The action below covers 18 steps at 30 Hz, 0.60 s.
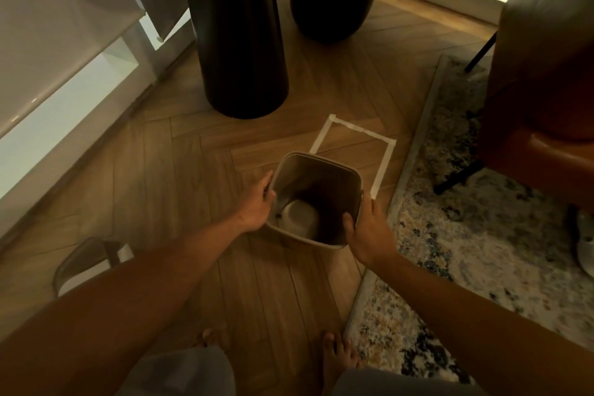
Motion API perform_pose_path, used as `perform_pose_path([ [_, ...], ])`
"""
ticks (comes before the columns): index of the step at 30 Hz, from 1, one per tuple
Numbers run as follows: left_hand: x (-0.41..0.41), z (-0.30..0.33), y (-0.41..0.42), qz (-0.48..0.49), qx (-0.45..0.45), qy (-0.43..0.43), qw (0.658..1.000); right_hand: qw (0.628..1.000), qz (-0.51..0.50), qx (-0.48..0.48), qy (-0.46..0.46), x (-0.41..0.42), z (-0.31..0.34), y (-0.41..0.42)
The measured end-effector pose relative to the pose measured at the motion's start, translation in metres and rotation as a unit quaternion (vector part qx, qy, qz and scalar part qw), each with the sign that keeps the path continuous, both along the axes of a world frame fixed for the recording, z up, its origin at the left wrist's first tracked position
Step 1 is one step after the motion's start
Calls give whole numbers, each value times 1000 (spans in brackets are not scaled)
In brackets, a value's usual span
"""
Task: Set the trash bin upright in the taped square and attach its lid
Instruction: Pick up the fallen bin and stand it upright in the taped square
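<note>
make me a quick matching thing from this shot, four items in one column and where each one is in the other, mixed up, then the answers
Items
1. trash bin
2. lid
3. taped square
4. tall dark vase

Places
A. on the floor at lower left, partly hidden by the left arm
B. marked on the wood floor beside the rug
C. held at its rim by the left hand and right hand
D. standing at the far side, past the tape

Pairs: 1-C, 2-A, 3-B, 4-D
</note>
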<state>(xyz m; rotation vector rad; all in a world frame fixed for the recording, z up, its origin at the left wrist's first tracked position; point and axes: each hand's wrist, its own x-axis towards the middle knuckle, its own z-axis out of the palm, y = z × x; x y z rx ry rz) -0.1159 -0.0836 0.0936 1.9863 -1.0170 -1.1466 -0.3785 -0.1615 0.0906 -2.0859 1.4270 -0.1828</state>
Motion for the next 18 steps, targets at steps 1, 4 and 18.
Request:
perform_pose_path([
  [1, 2, 3, 1, 11, -2, 9, 1000, 1000, 5, -22, 13, 1, 2, -2],
  [4, 13, 11, 8, 56, -14, 0, 998, 999, 46, -19, 3, 8, 15, -7],
  [18, 104, 19, 107, 186, 13, -65, 980, 970, 211, -20, -115, 124, 73, 14],
])
